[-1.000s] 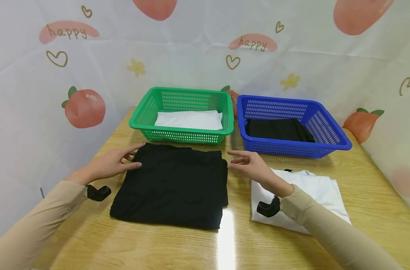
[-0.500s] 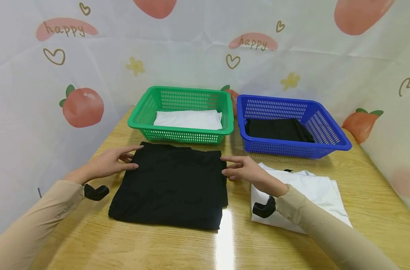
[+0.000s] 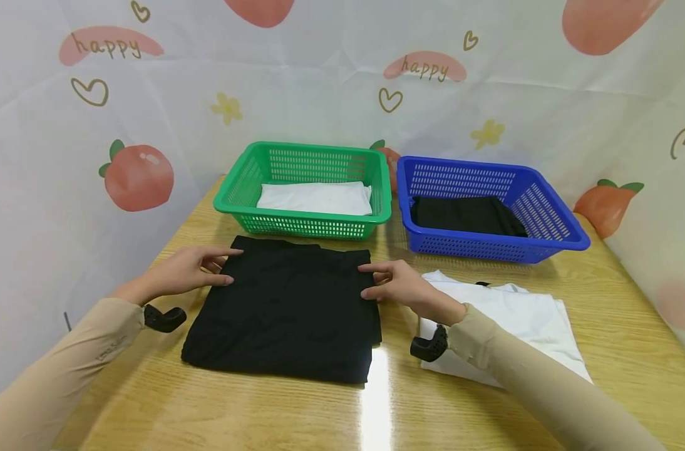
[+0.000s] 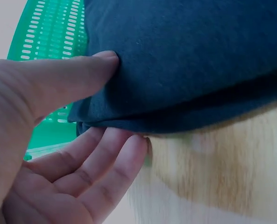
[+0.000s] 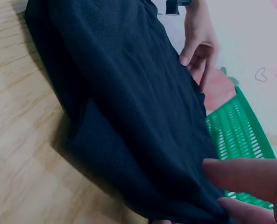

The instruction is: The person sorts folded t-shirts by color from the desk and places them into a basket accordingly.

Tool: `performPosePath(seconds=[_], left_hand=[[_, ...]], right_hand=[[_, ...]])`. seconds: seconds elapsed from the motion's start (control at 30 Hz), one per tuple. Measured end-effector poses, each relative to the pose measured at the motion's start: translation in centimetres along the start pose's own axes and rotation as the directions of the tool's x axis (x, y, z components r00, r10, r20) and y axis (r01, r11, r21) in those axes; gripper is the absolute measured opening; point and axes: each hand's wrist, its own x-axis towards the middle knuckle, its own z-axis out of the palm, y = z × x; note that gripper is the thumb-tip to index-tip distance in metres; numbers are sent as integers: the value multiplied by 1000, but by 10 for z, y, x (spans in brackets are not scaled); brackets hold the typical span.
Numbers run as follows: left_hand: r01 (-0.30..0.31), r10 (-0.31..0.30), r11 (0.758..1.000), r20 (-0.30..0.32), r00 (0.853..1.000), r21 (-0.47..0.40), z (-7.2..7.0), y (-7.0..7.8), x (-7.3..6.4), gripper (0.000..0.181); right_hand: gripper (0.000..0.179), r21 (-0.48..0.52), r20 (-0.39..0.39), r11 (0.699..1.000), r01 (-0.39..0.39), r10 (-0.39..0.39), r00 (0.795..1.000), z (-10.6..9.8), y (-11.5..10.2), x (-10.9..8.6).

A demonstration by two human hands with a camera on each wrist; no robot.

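Observation:
A folded black garment lies flat on the table in front of the green basket. My left hand is at its far left side; in the left wrist view the thumb lies on top of the black cloth and the other fingers tuck against the lower edge, pinching it. At the far right side, my right hand takes the edge between thumb and fingers. The right wrist view shows the black layers loosely stacked, with fingertips at the near corner, one partly hidden under it.
Behind stand a green basket with a folded white cloth inside and a blue basket holding folded black cloth. A folded white garment lies under my right forearm. A printed curtain hangs at the back.
My right hand has moved left from beside the black garment onto its right edge. The left hand stays nearly in place at the left edge.

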Motion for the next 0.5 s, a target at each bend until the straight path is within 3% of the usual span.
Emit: performPosePath(seconds=[0.27, 0.5], left_hand=[[34, -33, 996, 9, 999, -81, -1, -1, 1, 61], [68, -70, 987, -7, 998, -143, -1, 0, 0, 58]], right_hand=[[65, 48, -81, 999, 1, 3, 997, 13, 0, 2], [64, 90, -97, 996, 6, 3, 995, 12, 2, 0]])
